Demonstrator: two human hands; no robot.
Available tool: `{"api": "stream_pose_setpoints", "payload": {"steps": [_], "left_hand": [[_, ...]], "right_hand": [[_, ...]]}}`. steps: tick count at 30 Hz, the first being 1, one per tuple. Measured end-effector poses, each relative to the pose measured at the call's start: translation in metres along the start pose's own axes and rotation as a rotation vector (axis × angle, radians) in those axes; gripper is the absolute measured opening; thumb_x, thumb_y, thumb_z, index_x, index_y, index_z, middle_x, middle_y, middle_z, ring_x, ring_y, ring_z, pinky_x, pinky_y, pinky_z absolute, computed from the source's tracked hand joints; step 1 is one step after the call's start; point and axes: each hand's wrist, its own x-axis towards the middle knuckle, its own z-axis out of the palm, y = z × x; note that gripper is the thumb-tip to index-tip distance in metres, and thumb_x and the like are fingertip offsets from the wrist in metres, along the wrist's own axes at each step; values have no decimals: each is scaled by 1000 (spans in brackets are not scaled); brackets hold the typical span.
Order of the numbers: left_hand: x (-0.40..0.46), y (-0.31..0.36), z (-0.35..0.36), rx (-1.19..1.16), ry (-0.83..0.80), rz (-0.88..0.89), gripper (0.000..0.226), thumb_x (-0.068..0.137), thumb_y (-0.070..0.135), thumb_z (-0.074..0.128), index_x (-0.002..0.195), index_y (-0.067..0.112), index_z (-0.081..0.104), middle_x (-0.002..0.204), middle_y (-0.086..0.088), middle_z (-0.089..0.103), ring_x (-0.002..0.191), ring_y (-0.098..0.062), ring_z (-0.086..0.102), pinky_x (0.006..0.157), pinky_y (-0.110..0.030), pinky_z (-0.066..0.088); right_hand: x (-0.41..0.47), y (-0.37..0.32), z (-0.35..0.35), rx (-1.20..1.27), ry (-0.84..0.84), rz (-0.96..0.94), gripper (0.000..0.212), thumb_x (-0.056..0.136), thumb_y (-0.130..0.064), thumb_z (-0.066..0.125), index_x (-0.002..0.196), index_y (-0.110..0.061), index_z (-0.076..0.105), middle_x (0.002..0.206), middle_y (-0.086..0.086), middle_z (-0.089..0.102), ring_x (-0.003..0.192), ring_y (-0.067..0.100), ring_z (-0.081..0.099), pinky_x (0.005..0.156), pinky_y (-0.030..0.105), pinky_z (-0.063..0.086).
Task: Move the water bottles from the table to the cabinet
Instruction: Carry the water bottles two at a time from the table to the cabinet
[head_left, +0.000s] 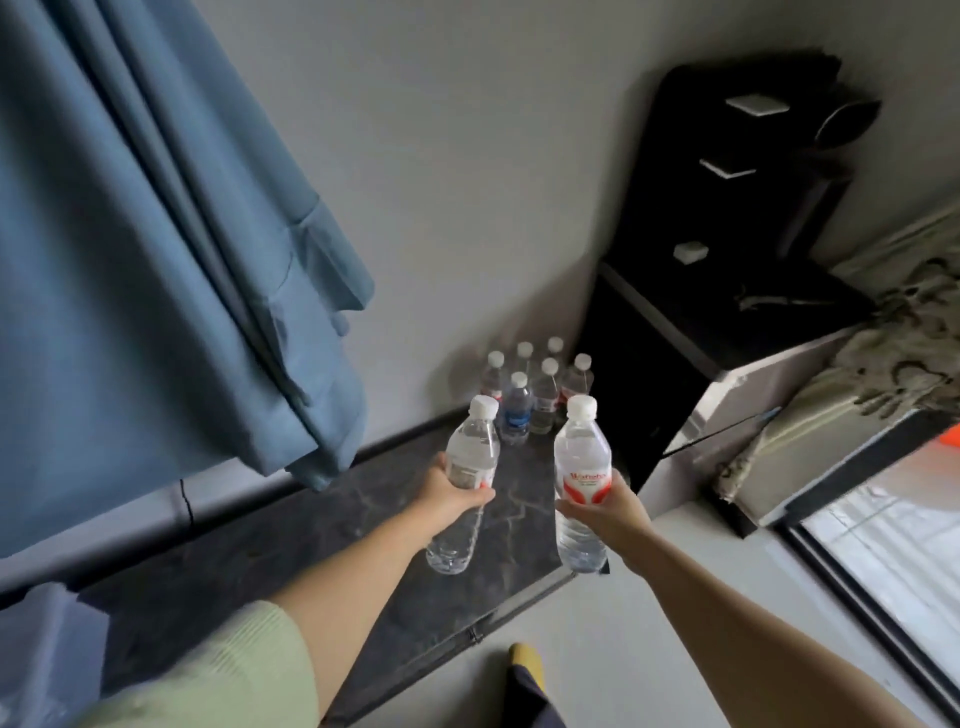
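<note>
Two bottles in hand above the dark marble counter, mid-carry.

The left hand and right hand each wrap a clear plastic white-capped water bottle, left and right, at centre frame. Seven more bottles cluster at the counter's far end. Next, probably: set both down upright beside that cluster without toppling any.
</note>
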Motion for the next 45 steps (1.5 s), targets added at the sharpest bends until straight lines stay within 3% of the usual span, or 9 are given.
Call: {"api": "stream_pose_setpoints", "payload": {"steps": [8,14,22,26,30,33,37,42,45], "left_hand": [[100,4,10,-54,85,-103,55,67,28,85,110,30,50,106,5,65,99,-18,62,93,-39,50],[176,-27,13,-118,49,-132,57,70,14,83,117,27,53,106,5,68,94,-10,64,77,-21,46],[286,-63,20,-136,-26,-139,68,70,15,84,125,32,50,107,11,66,98,-8,64,72,-14,45],[325,-70,29,-156,-24,-79,71,67,13,86,129,25,53,114,6,69,104,-11,66,83,-22,52],[348,-72,35,-154,-63,-7,82,57,28,91,130,24,53,121,2,67,113,-13,63,95,-36,53],[363,-79,27,-174,-111,14,73,66,4,86,130,14,52,118,1,68,104,-6,65,84,-17,52],[369,-83,16,-159,-187,29,70,70,1,82,129,19,50,116,9,66,104,-1,62,85,-10,48],[362,-81,18,-138,-212,3,80,71,11,84,139,24,43,130,4,62,120,-13,58,102,-33,48],[353,-77,14,-108,-199,-41,85,77,4,77,146,25,32,133,8,55,121,-9,53,91,-11,45]], "right_hand": [[105,-26,29,-39,-75,40,65,76,-26,82,130,-22,47,107,-6,60,94,14,57,87,28,46],[165,-2,84,53,-66,116,74,75,-19,82,137,-27,44,112,-9,61,99,12,58,88,26,45],[250,10,166,256,165,234,60,76,-16,80,126,-28,49,100,-7,61,95,15,60,80,24,40],[276,13,196,363,307,245,73,74,-19,81,137,-28,44,117,-6,62,106,13,58,87,25,41],[292,13,223,443,414,270,69,80,-22,77,137,-34,40,124,-2,63,110,18,60,83,24,43],[299,14,236,506,410,267,64,89,-18,70,141,-35,36,127,-2,60,112,14,60,87,22,50],[302,17,237,494,386,266,64,92,-14,66,145,-28,33,130,-4,56,112,8,55,89,22,45],[302,17,227,408,322,283,64,89,-18,68,142,-25,34,115,-7,57,105,13,55,83,27,41],[301,18,219,360,269,295,67,84,-18,72,139,-23,36,111,-9,56,101,15,56,80,30,42]]}}
